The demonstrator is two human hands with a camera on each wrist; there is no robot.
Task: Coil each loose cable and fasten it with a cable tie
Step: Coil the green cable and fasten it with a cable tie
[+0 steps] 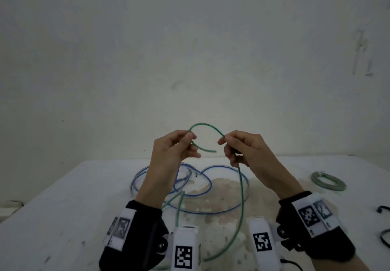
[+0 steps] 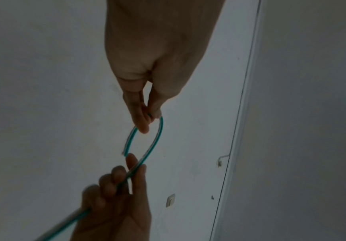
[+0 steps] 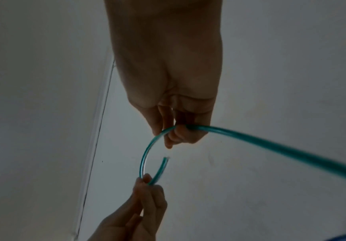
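Both hands are raised above the white table (image 1: 63, 207) with a green cable (image 1: 205, 125) arched between them. My left hand (image 1: 187, 142) pinches the cable near its cut end, which sticks out to the right below the arch. My right hand (image 1: 226, 144) grips the cable further along, and the rest hangs down to the table in a long curve (image 1: 241, 197). In the left wrist view the left fingers (image 2: 142, 120) pinch the green cable (image 2: 157, 138). The right wrist view shows the right fingers (image 3: 178, 133) curled round the green cable (image 3: 145, 156).
A loose blue cable (image 1: 209, 186) lies in wide loops on the table below my hands. A coiled grey-green cable (image 1: 328, 181) lies at the right. Dark cable pieces (image 1: 383, 209) sit at the right edge. A bare wall stands behind the table.
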